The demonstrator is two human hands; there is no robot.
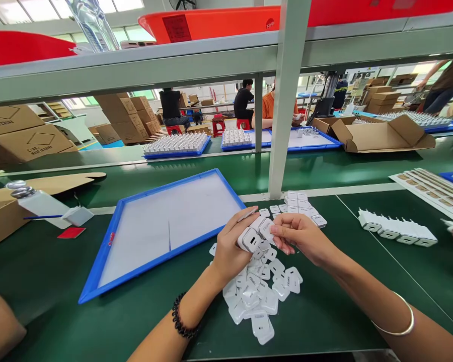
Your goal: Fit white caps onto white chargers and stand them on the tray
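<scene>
Centre frame, above the green desk [53, 281]: left hand [230, 251] has its grip closed round a small white plastic charger block [249, 239], socket face turned toward the camera, prob. so it can be checked. A thin pen-like tool [248, 214] lies across the left fingers; exact type unclear. Right hand [300, 236] pinches a second white plastic charger block [267, 229] w/ thumb and fingertips, touching the first; rest of that grip is loosely curled. Directly below the hands, a loose pile of white plastic charger blocks [260, 296] lies within easy reach. Left of centre, a flat blue-framed white tray [162, 226] lies just beside the pile, angled toward the hands. Right of frame, a row of white chargers w/ pins up [396, 229] stands well apart.
</scene>
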